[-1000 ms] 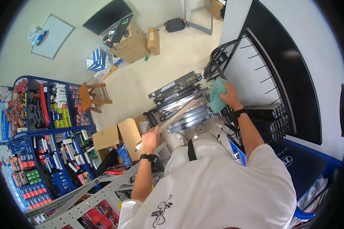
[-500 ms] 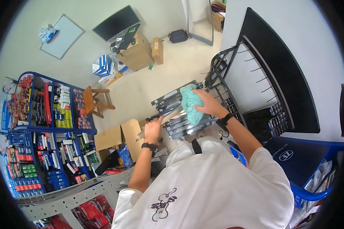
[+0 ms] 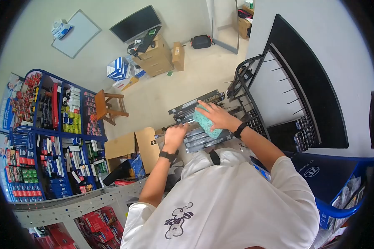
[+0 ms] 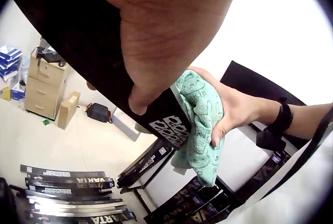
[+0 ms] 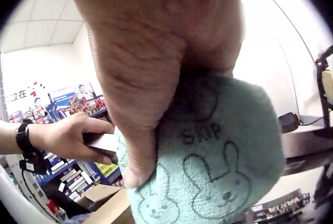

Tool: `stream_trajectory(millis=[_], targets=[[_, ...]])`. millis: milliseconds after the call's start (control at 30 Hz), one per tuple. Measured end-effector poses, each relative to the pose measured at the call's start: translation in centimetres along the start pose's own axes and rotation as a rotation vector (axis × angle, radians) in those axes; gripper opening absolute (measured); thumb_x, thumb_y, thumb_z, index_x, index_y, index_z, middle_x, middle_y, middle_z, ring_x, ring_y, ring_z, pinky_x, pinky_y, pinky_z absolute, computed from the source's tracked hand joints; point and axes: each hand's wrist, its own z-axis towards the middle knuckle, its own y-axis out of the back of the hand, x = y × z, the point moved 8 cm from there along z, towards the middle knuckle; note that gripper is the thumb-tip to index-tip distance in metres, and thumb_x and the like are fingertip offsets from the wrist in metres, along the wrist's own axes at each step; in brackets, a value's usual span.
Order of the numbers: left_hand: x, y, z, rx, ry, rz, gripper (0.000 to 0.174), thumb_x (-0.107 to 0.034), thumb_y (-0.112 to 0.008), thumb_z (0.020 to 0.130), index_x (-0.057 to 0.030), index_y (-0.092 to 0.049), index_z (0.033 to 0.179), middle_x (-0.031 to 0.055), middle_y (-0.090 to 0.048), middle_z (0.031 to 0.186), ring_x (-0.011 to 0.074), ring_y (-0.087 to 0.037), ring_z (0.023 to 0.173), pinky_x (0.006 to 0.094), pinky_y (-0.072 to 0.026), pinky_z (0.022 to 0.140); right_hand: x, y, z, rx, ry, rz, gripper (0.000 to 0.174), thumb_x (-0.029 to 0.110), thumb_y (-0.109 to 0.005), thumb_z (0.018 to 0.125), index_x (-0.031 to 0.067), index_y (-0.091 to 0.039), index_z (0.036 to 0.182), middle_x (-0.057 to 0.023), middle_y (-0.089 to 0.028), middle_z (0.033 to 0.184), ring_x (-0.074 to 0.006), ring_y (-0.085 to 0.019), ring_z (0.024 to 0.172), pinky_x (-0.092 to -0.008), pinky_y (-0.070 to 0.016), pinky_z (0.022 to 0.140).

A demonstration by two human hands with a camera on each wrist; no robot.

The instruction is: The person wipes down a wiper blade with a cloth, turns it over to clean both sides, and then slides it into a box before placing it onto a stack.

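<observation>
A long dark strip with white printed marks (image 4: 169,129) is pinched in the left hand (image 3: 175,136), whose thumb lies along its face in the left wrist view. The right hand (image 3: 221,118) holds a green cloth (image 3: 206,121) with rabbit drawings, folded round the strip's edge near the marks. In the right wrist view the right thumb presses on the cloth (image 5: 223,167), and the left hand (image 5: 67,136) grips the strip's other part at the left. Several more dark strips (image 3: 195,103) with white lettering lie on the floor below both hands.
An open cardboard box (image 3: 147,150) stands left of the strips, with a wooden stool (image 3: 108,108) beyond. Blue shelves (image 3: 50,141) packed with goods line the left. A black metal rack (image 3: 247,97) is at the right, and a perforated metal frame (image 3: 83,203) crosses the lower left.
The cloth and right hand have moved left from the strip's far right toward the left hand. The left hand has risen and shifted right, and the head view has shifted.
</observation>
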Motion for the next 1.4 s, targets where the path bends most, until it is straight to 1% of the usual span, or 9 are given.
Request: stream_trajectory(millis=[133,200,300,467,667,833,1033,1233,1400], targets=[[0.0,0.7,-0.1,-0.008,0.001,-0.005,0.038,-0.009,-0.064,0.081,-0.0125,-0.061,0.119,0.0109,-0.072,0.089,0.0305,-0.072,0.076,0.0432,-0.0562,0.064,-0.7,-0.9,-0.8,-0.097,0.148,0.180,0.109,0.028,-0.094,0.056,0.0090,-0.040,0.149,-0.0160,-0.024,0.162,-0.0433,-0.045,0.133,-0.0466,-0.0432,0.109],[0.1,1.2,0.1,0.014,0.006,-0.014,0.039,-0.010,-0.065,0.081,-0.0125,-0.061,0.120,0.0109,-0.072,0.087,0.0306,-0.072,0.076,0.0435,-0.0557,0.063,-2.9,-1.2,-0.9,-0.156,-0.080,0.569,0.107,0.025,-0.093,0.059,0.0074,-0.039,0.149,-0.0191,-0.025,0.160,-0.0414,-0.043,0.136,-0.0452,-0.0419,0.112],[-0.5,1.9,0.7,-0.032,-0.014,-0.105,0.037,-0.011,-0.067,0.079,-0.0107,-0.062,0.116,0.0124,-0.071,0.082,0.0319,-0.071,0.075,0.0443,-0.0549,0.062,-2.6,-0.2,-0.6,-0.387,-0.029,0.597,0.107,0.024,-0.093,0.060,0.0113,-0.038,0.151,-0.0210,-0.026,0.159,-0.0422,-0.039,0.140,-0.0471,-0.0398,0.114],[-0.1,2.3,2.0,-0.121,-0.035,-0.110,0.016,-0.016,-0.067,0.081,-0.0054,-0.063,0.092,0.0153,-0.068,0.071,0.0352,-0.069,0.068,0.0468,-0.0536,0.060,2.0,1.6,0.2,-0.218,0.153,0.231,0.105,0.024,-0.093,0.060,0.0174,-0.040,0.151,-0.0195,-0.023,0.161,-0.0419,-0.033,0.144,-0.0471,-0.0384,0.116],[-1.0,2.7,2.6,-0.097,-0.112,-0.076,0.015,-0.017,-0.067,0.082,-0.0033,-0.063,0.086,0.0165,-0.068,0.070,0.0351,-0.068,0.065,0.0457,-0.0533,0.058,1.3,0.8,1.0,-0.232,0.096,0.057,0.092,0.014,-0.086,0.067,0.0176,-0.044,0.149,-0.0204,-0.026,0.160,-0.0421,-0.045,0.135,-0.0488,-0.0421,0.112],[-0.9,2.7,2.7,-0.097,-0.153,0.005,0.013,-0.016,-0.065,0.083,-0.0038,-0.062,0.086,0.0147,-0.068,0.070,0.0327,-0.069,0.063,0.0433,-0.0534,0.057,1.1,1.6,0.3,-0.366,0.106,0.008,0.077,0.019,-0.081,0.074,0.0210,-0.050,0.144,-0.0140,-0.056,0.131,-0.0372,-0.059,0.112,-0.0457,-0.0487,0.097],[-2.2,4.0,2.2,-0.165,-0.191,0.024,0.016,-0.015,-0.065,0.082,-0.0056,-0.061,0.094,0.0093,-0.069,0.075,0.0247,-0.071,0.065,0.0368,-0.0544,0.054,0.4,2.0,-0.4,-0.364,0.122,-0.090,0.063,0.022,-0.077,0.077,0.0193,-0.057,0.136,-0.0086,-0.061,0.103,-0.0327,-0.059,0.094,-0.0419,-0.0467,0.085],[-1.3,4.6,0.9,-0.171,-0.163,-0.095,0.019,-0.015,-0.064,0.084,-0.0082,-0.061,0.102,0.0106,-0.070,0.082,0.0298,-0.069,0.069,0.0409,-0.0547,0.060,-3.4,1.6,-2.9,-0.222,0.010,-0.058,0.055,0.019,-0.072,0.081,0.0171,-0.058,0.134,-0.0102,-0.063,0.109,-0.0335,-0.060,0.098,-0.0427,-0.0490,0.087],[0.2,4.5,-0.2,-0.188,-0.191,-0.071,0.018,-0.016,-0.064,0.085,-0.0080,-0.060,0.101,0.0095,-0.069,0.081,0.0277,-0.069,0.071,0.0391,-0.0542,0.059,-7.6,2.8,-6.6,-0.293,-0.023,0.016,0.049,0.023,-0.068,0.087,0.0138,-0.057,0.134,-0.0144,-0.063,0.116,-0.0373,-0.061,0.103,-0.0447,-0.0491,0.089]])
